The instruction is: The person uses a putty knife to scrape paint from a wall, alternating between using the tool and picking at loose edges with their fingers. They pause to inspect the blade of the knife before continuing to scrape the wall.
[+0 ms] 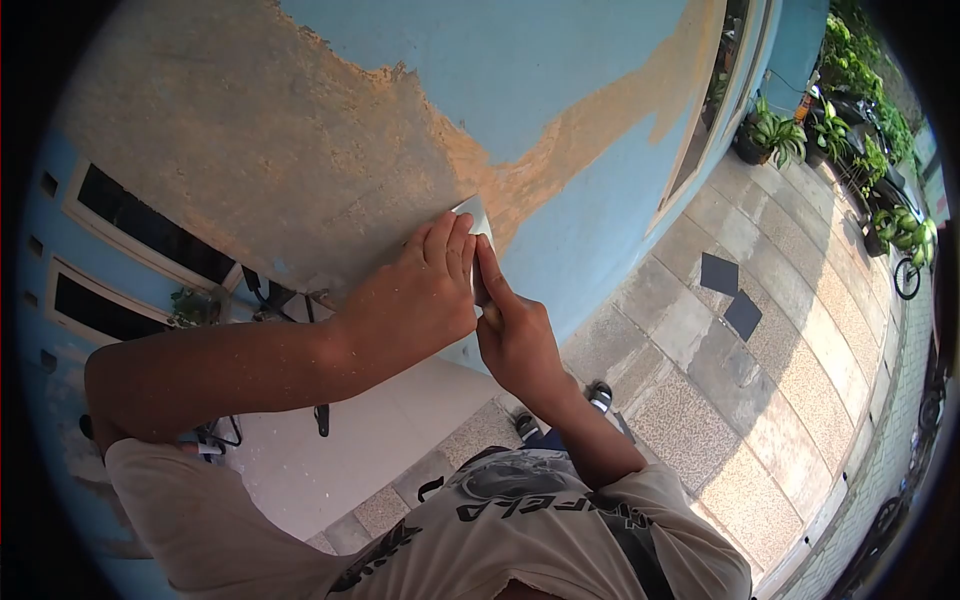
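A blue wall (590, 60) has a large bare grey-brown patch (260, 130) and an orange-brown strip (590, 125) running up to the right. At the edge between them is a metal scraper blade (472, 212), its tip touching the wall. My left hand (425, 275) lies over the tool with its fingers pressed together against the blade. Close on its right, my right hand (515, 335) is wrapped round the tool's lower part, index finger stretched along the blade. The tool's handle is mostly hidden by both hands.
Paving (690, 400) with two dark square pieces (719, 273) lies below right. Potted plants (775, 135) and a parked motorcycle (850, 110) stand at the upper right. Windows (150, 225) and dark objects (270, 295) are at left. My feet (600, 395) show below.
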`<state>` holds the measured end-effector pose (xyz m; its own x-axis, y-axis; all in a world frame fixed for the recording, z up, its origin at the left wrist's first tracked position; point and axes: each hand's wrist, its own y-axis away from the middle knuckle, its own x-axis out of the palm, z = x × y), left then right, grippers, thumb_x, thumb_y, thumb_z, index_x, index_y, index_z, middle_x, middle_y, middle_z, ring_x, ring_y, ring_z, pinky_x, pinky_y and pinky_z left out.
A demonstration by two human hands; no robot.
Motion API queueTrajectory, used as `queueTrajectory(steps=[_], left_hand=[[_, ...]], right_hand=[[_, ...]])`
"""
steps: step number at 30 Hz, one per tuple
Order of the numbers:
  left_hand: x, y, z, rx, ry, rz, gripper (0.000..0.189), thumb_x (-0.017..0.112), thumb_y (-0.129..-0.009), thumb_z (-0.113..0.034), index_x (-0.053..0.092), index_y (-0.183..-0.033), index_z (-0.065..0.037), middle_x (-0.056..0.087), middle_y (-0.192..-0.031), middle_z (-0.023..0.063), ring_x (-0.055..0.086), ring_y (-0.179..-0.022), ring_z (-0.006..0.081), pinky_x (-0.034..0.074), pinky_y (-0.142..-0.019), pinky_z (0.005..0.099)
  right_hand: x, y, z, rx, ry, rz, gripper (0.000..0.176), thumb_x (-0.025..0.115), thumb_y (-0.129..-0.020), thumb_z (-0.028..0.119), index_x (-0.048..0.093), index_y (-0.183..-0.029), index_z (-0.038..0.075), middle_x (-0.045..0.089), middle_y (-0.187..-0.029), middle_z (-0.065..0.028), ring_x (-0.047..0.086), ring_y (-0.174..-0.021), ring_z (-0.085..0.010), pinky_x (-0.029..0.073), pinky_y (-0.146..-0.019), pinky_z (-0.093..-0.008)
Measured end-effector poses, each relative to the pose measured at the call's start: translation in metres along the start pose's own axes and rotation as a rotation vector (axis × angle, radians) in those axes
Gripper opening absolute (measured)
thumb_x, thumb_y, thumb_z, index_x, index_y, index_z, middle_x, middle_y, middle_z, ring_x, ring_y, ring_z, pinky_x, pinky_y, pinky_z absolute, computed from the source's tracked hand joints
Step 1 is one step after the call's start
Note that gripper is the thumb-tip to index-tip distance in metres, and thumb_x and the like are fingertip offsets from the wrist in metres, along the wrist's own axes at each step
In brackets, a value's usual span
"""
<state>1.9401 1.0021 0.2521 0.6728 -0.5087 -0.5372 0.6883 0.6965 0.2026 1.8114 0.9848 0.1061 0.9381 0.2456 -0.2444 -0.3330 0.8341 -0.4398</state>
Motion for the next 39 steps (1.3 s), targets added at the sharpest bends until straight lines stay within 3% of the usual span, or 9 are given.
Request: queueTrajectory(steps=[6,11,16,21,24,27,28,32,39], left_hand=[[0.004,0.007,0.0,-0.035,0.038,-0.065,0.041,0.062,-0.083,-0.011,0.063,-0.119,0.009,0.061,-0.127,0.0234,0.057,-0.121,0.0335,0.045,-0.106,0.0404],[0.013,0.024,-0.024,0.033,0.461,-0.361,0.03,0.062,-0.087,-0.015,0.067,-0.112,0.001,0.062,-0.126,0.02,0.057,-0.123,0.0288,0.045,-0.106,0.0434],[0.03,0.021,-0.059,0.009,0.667,-0.435,0.024,0.06,-0.09,-0.017,0.069,-0.109,-0.007,0.061,-0.131,0.0117,0.056,-0.126,0.0248,0.046,-0.104,0.0442],[0.05,0.006,-0.106,-0.099,1.004,-0.521,0.025,0.066,-0.085,-0.015,0.068,-0.109,-0.006,0.059,-0.134,0.0105,0.056,-0.126,0.0258,0.047,-0.103,0.0435],[0.06,-0.006,-0.13,-0.132,1.151,-0.568,0.028,0.068,-0.083,-0.013,0.068,-0.11,-0.005,0.06,-0.133,0.0092,0.058,-0.122,0.0251,0.048,-0.101,0.0409],[0.073,-0.02,-0.161,-0.187,1.324,-0.622,0.024,0.067,-0.086,-0.011,0.069,-0.11,-0.006,0.063,-0.129,0.0066,0.062,-0.116,0.0226,0.05,-0.098,0.0398],[0.076,-0.025,-0.168,-0.213,1.393,-0.621,0.024,0.067,-0.086,-0.01,0.069,-0.109,-0.007,0.064,-0.127,0.0057,0.063,-0.114,0.0222,0.052,-0.095,0.039],[0.075,-0.053,-0.182,-0.264,1.564,-0.616,0.025,0.068,-0.084,-0.007,0.069,-0.109,-0.01,0.065,-0.126,0.0038,0.066,-0.108,0.0214,0.056,-0.089,0.0353],[0.06,-0.114,-0.174,-0.524,1.873,-0.591,0.034,0.065,-0.089,-0.006,0.064,-0.122,-0.009,0.062,-0.131,0.006,0.063,-0.115,0.0241,0.053,-0.096,0.0356]], right_hand=[[-0.005,-0.001,0.002,0.005,0.009,-0.01,0.086,0.053,-0.074,-0.012,0.03,-0.153,0.012,0.063,-0.076,-0.0216,0.063,-0.069,-0.0399,0.051,-0.065,-0.0446],[-0.029,-0.034,0.004,0.004,0.106,-0.052,0.087,0.054,-0.074,-0.011,0.027,-0.154,0.013,0.061,-0.072,-0.0192,0.062,-0.064,-0.0369,0.049,-0.061,-0.0437],[-0.047,-0.052,-0.015,-0.073,0.302,-0.146,0.085,0.054,-0.076,-0.006,0.029,-0.154,0.018,0.057,-0.064,-0.0161,0.059,-0.058,-0.0352,0.048,-0.058,-0.0443],[-0.08,0.027,-0.103,0.437,0.547,0.124,0.076,0.053,-0.081,-0.002,0.036,-0.15,0.024,0.068,-0.092,-0.0258,0.065,-0.087,-0.0451,0.052,-0.077,-0.0538],[-0.112,0.092,-0.131,0.534,0.388,0.041,0.075,0.052,-0.08,-0.005,0.036,-0.151,0.016,0.064,-0.084,-0.025,0.063,-0.072,-0.0399,0.052,-0.074,-0.0364],[-0.133,0.122,-0.113,0.627,0.453,-0.029,0.076,0.054,-0.079,-0.006,0.035,-0.15,0.013,0.059,-0.074,-0.0213,0.058,-0.064,-0.0329,0.048,-0.067,-0.032],[-0.136,0.125,-0.111,0.58,0.451,-0.073,0.076,0.06,-0.082,-0.002,0.034,-0.151,0.012,0.056,-0.068,-0.016,0.055,-0.062,-0.0233,0.046,-0.064,-0.0302],[-0.153,0.107,-0.098,0.582,0.413,-0.107,0.072,0.066,-0.088,0.006,0.033,-0.152,0.011,0.05,-0.059,-0.0064,0.046,-0.055,-0.0124,0.041,-0.058,-0.0262],[-0.198,0.017,-0.082,0.26,0.32,0.203,0.075,0.065,-0.089,0.002,0.028,-0.153,0.009,0.061,-0.067,-0.0101,0.059,-0.059,-0.0144,0.048,-0.063,-0.0272]])
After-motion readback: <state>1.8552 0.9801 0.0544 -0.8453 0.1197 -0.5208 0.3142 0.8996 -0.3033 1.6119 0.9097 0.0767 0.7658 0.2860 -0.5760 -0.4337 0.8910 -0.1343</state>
